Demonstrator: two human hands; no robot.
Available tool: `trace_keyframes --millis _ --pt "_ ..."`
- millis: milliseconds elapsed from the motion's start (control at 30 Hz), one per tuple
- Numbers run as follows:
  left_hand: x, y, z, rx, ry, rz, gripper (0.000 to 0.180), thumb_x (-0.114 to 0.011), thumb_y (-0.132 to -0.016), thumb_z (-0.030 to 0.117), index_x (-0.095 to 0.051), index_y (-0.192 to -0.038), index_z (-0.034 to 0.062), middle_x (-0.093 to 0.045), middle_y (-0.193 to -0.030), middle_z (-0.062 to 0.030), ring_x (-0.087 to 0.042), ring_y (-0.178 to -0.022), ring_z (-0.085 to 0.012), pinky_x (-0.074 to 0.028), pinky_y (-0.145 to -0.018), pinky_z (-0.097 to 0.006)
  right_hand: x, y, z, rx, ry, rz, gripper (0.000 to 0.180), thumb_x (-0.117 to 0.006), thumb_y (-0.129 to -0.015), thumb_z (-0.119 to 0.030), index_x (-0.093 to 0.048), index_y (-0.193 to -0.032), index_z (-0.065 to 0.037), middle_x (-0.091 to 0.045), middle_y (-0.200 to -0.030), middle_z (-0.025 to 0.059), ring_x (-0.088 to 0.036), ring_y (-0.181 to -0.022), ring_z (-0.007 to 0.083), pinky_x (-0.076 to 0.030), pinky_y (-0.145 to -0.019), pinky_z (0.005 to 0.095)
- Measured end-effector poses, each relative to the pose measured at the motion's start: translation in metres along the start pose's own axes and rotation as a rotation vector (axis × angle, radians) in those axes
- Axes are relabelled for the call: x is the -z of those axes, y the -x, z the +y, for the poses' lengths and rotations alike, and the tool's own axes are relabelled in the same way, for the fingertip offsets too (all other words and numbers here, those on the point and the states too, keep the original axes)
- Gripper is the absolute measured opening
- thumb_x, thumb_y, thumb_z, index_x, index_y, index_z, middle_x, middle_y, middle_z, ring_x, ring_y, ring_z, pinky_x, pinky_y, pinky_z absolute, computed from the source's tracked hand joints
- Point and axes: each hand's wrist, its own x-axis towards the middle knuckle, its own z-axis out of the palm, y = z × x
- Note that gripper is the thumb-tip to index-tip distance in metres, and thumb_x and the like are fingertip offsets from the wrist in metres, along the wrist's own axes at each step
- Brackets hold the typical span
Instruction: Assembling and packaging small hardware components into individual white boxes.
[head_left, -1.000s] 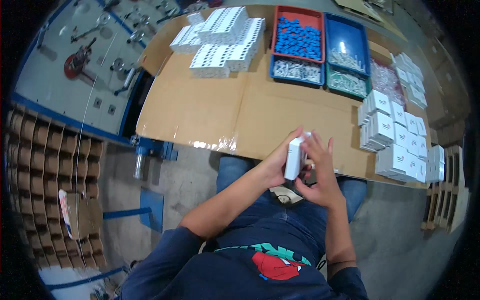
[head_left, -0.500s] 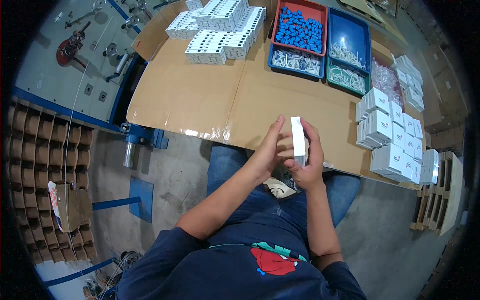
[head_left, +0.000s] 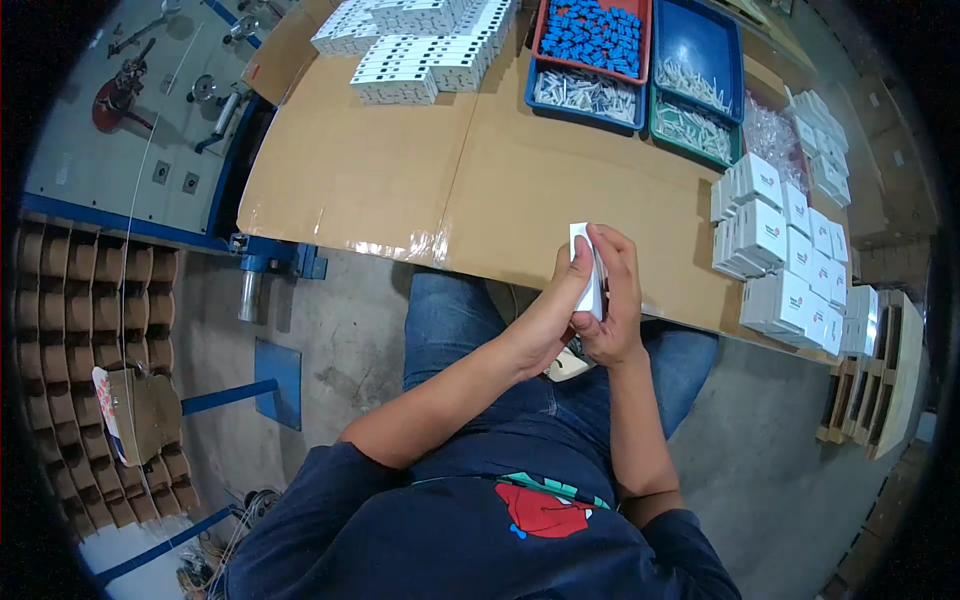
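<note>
A slim white piece point(head_left: 596, 292), seen nearly edge-on, stands upright between my two hands just past the near table edge. My left hand point(head_left: 553, 318) closes on its left side, with the thumb laid along its face. From the other side, my right hand point(head_left: 618, 325) wraps its fingers along the piece, thumb near the lower end. My palms hide much of it, so its exact kind cannot be made out. Similar white square pieces point(head_left: 765, 235) stand in stacked rows to the right of my hands, with small printed marks on their faces.
The cardboard-covered table point(head_left: 370, 170) bears stacked white blocks point(head_left: 395, 85) at far left. A red tray point(head_left: 646, 50) of blue parts sits on a blue tray point(head_left: 585, 120) of small whitish parts. Beside them are another blue tray point(head_left: 700, 50), a green tray point(head_left: 690, 148) and clear plastic bags point(head_left: 775, 150).
My left hand has moved in from beside the white piece and now presses against it. My right hand stays on the piece. The whole view has shifted slightly.
</note>
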Motion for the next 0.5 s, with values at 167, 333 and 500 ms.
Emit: trace_keyframes --millis 167,333,500 --pt "-0.009 0.003 -0.001 -0.101 -0.128 -0.012 0.077 -0.039 -0.100 0.071 -0.031 -0.152 0.0147 -0.051 -0.134 -0.0072 -0.056 -0.122 -0.0176 -0.049 -0.099 -0.032 -0.002 0.007 0.010 0.055 -0.014 0.057 0.107 -0.064 -0.080 -0.080 -0.046 -0.146 0.003 -0.051 -0.136 0.0248 -0.053 -0.124 0.0399 -0.045 -0.104 0.0469" --pt "-0.016 0.011 -0.008 -0.269 -0.303 -0.068 0.067 -0.048 -0.107 0.053 -0.023 -0.154 0.0128 -0.044 -0.132 -0.0077 -0.042 -0.127 -0.0158 -0.040 -0.103 -0.030 -0.002 0.024 0.010 0.031 -0.074 0.137 0.123 -0.065 -0.071 -0.087 -0.042 -0.148 0.005 -0.051 -0.139 0.0232 -0.049 -0.129 0.0373 -0.042 -0.107 0.0481" --pt "-0.012 0.017 -0.017 -0.418 -0.377 -0.078 0.067 -0.050 -0.107 0.051 -0.022 -0.155 0.0129 -0.044 -0.135 -0.0079 -0.044 -0.125 -0.0161 -0.040 -0.103 -0.030 0.002 0.022 0.005 0.209 0.106 0.125 0.118 -0.058 -0.079 -0.085 -0.041 -0.149 0.009 -0.049 -0.139 0.0273 -0.050 -0.127 0.0384 -0.043 -0.106 0.0474"
